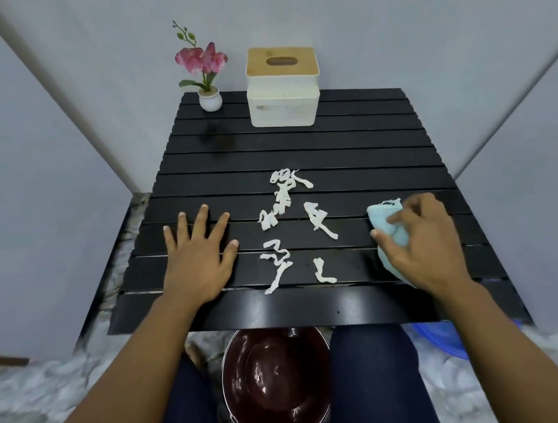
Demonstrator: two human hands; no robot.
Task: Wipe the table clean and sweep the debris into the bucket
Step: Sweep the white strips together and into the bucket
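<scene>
**Both hands on counter, debris between them, bucket below near edge**

Left hand (197, 255): flat on the black slatted counter (350, 159), palm down, fingers spread, holding nothing. Sits near the front-left.

Right hand (418, 240): fingers curled over a light blue cloth (385, 223), gripping it against the counter at the front-right. Cloth pokes out past the fingertips on the far side and under the palm.

Debris (285, 207): white twisted paper scraps scattered mid-counter between the two hands, roughly two loose columns running from centre toward the near edge. One scrap (275, 283) lies right at the front lip. None touching either hand.

Bucket (276, 385): dark red, glossy inside, on the floor between the person's knees, directly under the counter's near edge. Its far rim is hidden by the counter.

Back of counter: white tissue box (283, 87) with wooden lid, and a small white pot of pink flowers (209, 98) to its left. Both well apart from the debris.
</scene>
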